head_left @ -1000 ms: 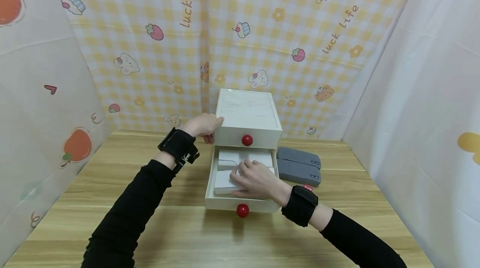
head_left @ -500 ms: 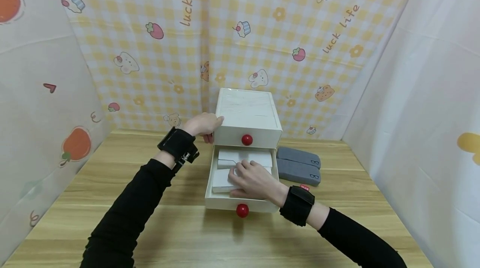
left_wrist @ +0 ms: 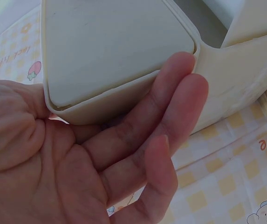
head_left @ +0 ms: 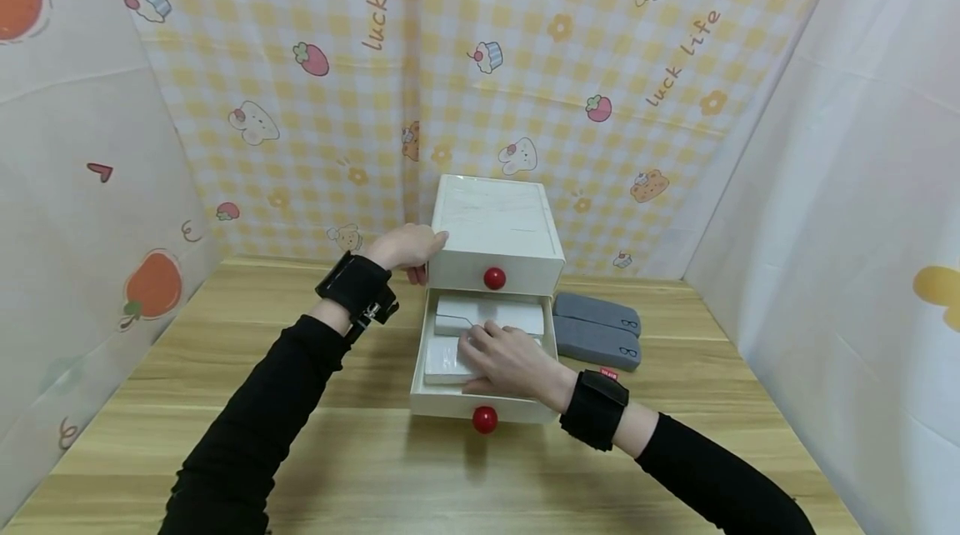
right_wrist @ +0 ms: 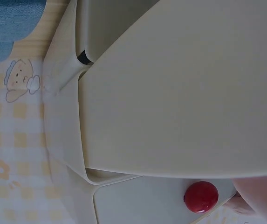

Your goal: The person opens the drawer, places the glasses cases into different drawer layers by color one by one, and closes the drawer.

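Note:
A white drawer unit (head_left: 497,217) with red knobs stands at the back of the table, its lower drawer (head_left: 450,403) pulled out. My left hand (head_left: 406,247) holds the unit's left side, thumb at the top front edge. In the left wrist view, the fingers (left_wrist: 182,109) lie along the side panel. Inside the drawer are a rear white box (head_left: 491,314) and a front white box (head_left: 444,360). My right hand (head_left: 513,362) reaches over the drawer front and grips the front box with bent fingers, covering its right part. The drawer wall mostly hides that hand in the right wrist view.
Two grey glasses cases (head_left: 597,341) lie side by side on the wooden table (head_left: 360,468), right of the drawer unit. A patterned cloth (head_left: 330,118) hangs close behind the unit, with white curtains at both sides.
My right hand and the front white box have shifted slightly left in the drawer. The left hand stays at the unit's side.

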Motion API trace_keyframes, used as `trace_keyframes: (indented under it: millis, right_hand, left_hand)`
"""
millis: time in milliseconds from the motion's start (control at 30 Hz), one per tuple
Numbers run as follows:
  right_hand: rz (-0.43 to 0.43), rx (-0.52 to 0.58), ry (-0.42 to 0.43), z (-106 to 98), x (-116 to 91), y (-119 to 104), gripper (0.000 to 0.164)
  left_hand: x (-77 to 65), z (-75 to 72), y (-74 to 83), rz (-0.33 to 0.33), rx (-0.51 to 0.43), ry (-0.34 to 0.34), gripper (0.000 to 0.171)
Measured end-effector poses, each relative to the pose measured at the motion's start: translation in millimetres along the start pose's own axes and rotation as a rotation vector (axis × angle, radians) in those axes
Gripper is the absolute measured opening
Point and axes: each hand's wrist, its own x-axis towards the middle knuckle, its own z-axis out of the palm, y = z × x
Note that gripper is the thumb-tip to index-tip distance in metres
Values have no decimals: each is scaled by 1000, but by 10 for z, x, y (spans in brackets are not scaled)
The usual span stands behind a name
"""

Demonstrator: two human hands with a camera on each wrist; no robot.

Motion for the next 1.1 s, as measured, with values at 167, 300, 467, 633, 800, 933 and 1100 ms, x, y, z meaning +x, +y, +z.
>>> trace_keyframes:
  millis: [167,300,467,633,800,933,1100]
  right_hand:
    - [-7,17,18,-3,6,2,51]
    - [-20,12,75,-16,12,15,45]
    - [-51,-18,170,-85,5,37,38]
    - [-68,-27,285,-253,-49,73,35]
    - [-166,-51,444,-352,-150,27,32]
    - [-303,-79,494,-368,-236,-103,26]
    - [-458,-196,440,-321,-321,-253,26]
  left_hand:
    - [-10,-2,15,-20,-1,9,61]
    - [-3,10,19,-31,-6,20,60]
    - [3,13,20,-28,-3,19,60]
    - [4,6,20,-25,3,17,59]
    - [9,9,23,-35,-3,12,60]
    - [6,11,18,-34,2,6,61]
    - [4,10,19,-27,18,5,61]
